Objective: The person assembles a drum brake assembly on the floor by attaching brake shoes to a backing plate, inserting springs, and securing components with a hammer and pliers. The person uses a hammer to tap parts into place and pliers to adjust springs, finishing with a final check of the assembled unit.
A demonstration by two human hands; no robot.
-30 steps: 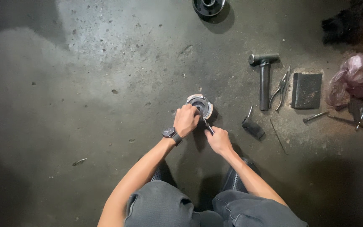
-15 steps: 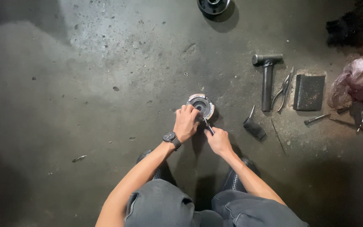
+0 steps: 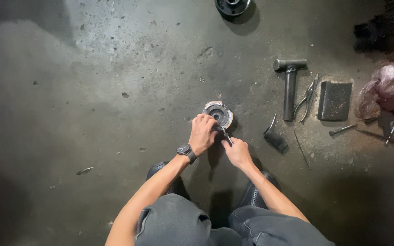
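A round metal part [image 3: 218, 113] with a dark centre lies on the concrete floor in front of me. My left hand [image 3: 203, 133], with a dark watch on the wrist, grips its near edge. My right hand [image 3: 237, 152] holds a thin metal tool [image 3: 225, 134] whose tip points up into the part beside my left fingers. Both forearms reach forward from my knees, and my dark shoes show beneath them.
To the right lie a small dark-handled tool [image 3: 275, 137], a hammer [image 3: 290, 85], pliers [image 3: 307, 97], a dark rectangular block [image 3: 335, 100], a pink bag [image 3: 385, 90] and several loose rods. Another round metal part [image 3: 233, 6] sits at the top edge.
The view has shifted slightly. Both hands stay on the round part, with only small movements of the tool.
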